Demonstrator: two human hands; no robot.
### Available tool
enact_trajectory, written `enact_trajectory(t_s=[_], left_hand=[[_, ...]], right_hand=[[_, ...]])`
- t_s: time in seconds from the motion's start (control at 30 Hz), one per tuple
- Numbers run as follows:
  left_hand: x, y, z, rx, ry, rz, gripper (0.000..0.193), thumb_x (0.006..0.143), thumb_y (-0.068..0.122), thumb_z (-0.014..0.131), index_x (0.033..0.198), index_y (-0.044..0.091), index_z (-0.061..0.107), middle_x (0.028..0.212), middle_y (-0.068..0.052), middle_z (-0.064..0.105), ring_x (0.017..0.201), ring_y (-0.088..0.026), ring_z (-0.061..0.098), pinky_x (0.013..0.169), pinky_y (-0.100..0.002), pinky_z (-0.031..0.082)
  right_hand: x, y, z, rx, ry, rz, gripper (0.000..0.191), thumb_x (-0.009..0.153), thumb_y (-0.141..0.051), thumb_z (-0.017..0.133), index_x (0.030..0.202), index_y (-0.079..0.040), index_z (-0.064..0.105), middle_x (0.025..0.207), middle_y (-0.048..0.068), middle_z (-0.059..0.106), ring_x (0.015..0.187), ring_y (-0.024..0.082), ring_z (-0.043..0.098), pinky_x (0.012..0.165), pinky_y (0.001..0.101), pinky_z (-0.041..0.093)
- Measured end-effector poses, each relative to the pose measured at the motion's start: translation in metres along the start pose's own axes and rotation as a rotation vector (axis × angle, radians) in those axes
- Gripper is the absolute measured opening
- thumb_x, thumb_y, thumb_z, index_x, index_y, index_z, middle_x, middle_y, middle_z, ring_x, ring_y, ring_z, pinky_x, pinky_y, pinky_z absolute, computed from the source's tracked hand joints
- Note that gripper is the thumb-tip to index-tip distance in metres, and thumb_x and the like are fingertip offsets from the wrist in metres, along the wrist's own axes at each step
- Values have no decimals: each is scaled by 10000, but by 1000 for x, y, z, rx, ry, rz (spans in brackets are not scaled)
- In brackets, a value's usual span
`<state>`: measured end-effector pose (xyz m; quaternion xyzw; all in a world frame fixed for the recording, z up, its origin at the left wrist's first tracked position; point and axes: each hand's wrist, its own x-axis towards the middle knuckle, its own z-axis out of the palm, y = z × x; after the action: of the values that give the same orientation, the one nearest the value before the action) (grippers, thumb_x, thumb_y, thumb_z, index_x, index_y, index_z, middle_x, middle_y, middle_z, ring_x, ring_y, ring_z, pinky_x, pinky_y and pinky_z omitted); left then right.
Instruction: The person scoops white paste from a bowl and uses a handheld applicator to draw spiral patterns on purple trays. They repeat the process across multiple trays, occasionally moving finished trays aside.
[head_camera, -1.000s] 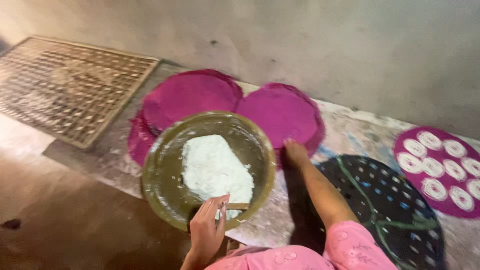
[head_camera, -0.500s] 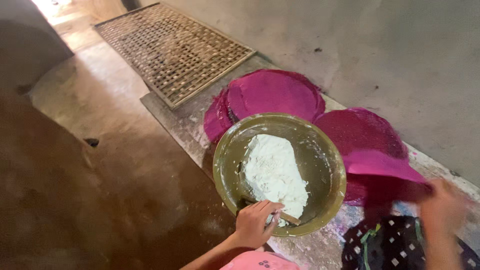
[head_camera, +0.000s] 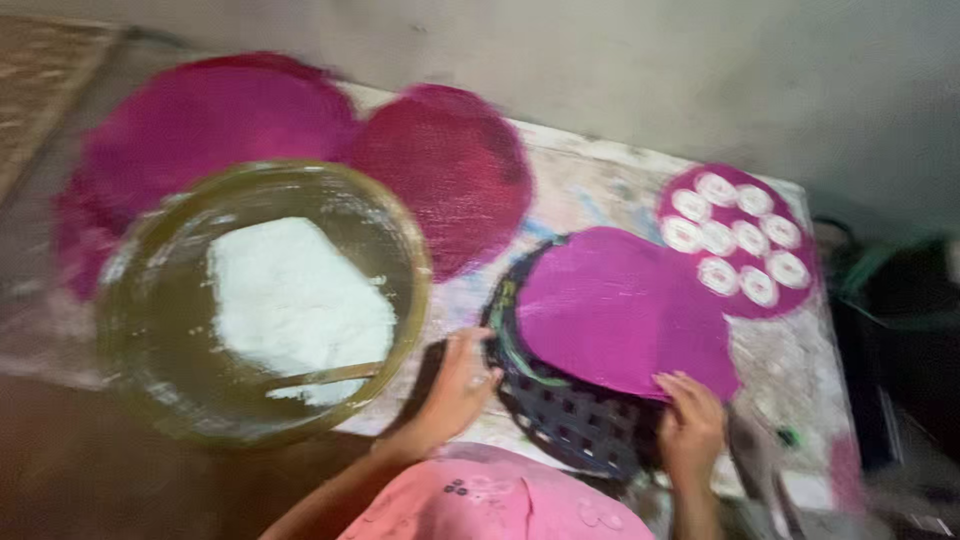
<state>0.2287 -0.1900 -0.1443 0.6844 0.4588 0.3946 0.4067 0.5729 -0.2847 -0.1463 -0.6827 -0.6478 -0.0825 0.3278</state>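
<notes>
A round magenta mat (head_camera: 620, 310) lies on top of a dark perforated round tray (head_camera: 570, 420) in front of me. My right hand (head_camera: 690, 430) grips the mat's near right edge. My left hand (head_camera: 455, 385) rests at the tray's left edge, between the tray and a large brass-coloured bowl (head_camera: 150, 330). The bowl holds a mound of white dough (head_camera: 295, 305) and a flat wooden stick (head_camera: 325, 377). The view is blurred by motion.
Two more magenta mats (head_camera: 210, 115) (head_camera: 450, 170) lie behind the bowl. At the far right another magenta mat (head_camera: 680, 180) carries several white dough coils (head_camera: 735, 235). A grey wall runs along the back. Dark objects (head_camera: 890, 300) stand at the right edge.
My right hand has brought a magenta mat down onto the dark tray. My left hand has left the stick in the bowl and moved to the tray's edge. The view swung right.
</notes>
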Motion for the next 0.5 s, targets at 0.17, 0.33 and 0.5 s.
enact_trajectory(t_s=[0.17, 0.33, 0.5], left_hand=[[30, -27, 55, -212, 55, -332, 803, 869, 140, 787, 1501, 43, 300, 1471, -204, 369, 1372, -321, 366, 1112, -415, 340], [40, -20, 82, -627, 74, -513, 851, 831, 78, 736, 1528, 68, 248, 1452, -153, 439, 1348, -252, 463, 1136, -386, 368], [41, -14, 88, -458, 89, -434, 898, 775, -34, 739, 1520, 44, 243, 1468, -141, 425, 1359, -224, 453, 1154, -382, 347]], right_hand=[[-21, -13, -7, 133, -71, 43, 459, 738, 94, 601, 1123, -103, 757, 1152, 105, 728, 1200, 310, 653, 1076, 456, 466], [-30, -33, -13, 205, -276, -41, 388, 794, -54, 704, 1176, -113, 748, 1220, 100, 704, 1248, 310, 610, 1096, 502, 409], [-24, 12, -57, 119, -203, 149, 509, 804, -322, 788, 1263, -115, 712, 1313, 130, 656, 1293, 328, 546, 1107, 523, 382]])
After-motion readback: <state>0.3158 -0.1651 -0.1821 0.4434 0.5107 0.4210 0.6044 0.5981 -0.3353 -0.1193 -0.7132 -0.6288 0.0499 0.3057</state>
